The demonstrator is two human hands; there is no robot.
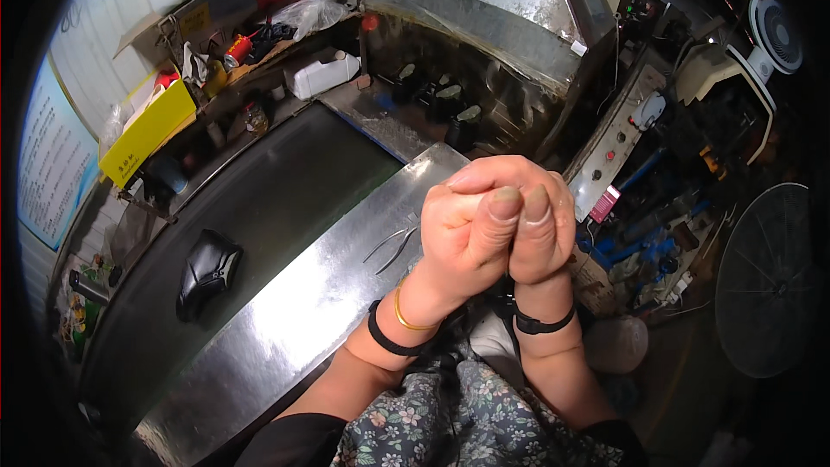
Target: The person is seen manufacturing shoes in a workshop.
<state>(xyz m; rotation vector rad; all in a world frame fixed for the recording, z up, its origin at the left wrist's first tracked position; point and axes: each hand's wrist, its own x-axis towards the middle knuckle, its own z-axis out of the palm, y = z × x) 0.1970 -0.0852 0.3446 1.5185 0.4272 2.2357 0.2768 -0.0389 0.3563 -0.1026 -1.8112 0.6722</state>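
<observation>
My left hand [462, 238] and my right hand [545, 233] are clasped together in front of me, thumbs side by side and fingers curled over. No object shows between them, though the inside of the clasp is hidden. A gold bracelet [404, 307] and a black band circle my left wrist; another black band [545, 323] is on the right. Close beside my left hand, a thin two-handled tool like pliers [398, 246] lies on the shiny metal ledge [285, 294]. Farther left, a black leather shoe [207, 272] rests on the dark conveyor belt [285, 182], apart from both hands.
Dark shoes [445, 104] stand beneath a metal hood [467, 0] at the far end. A yellow box [149, 134] and a white box [322, 74] sit along the belt's far side. To my right are a control panel [609, 151] with buttons and a round fan guard [765, 281].
</observation>
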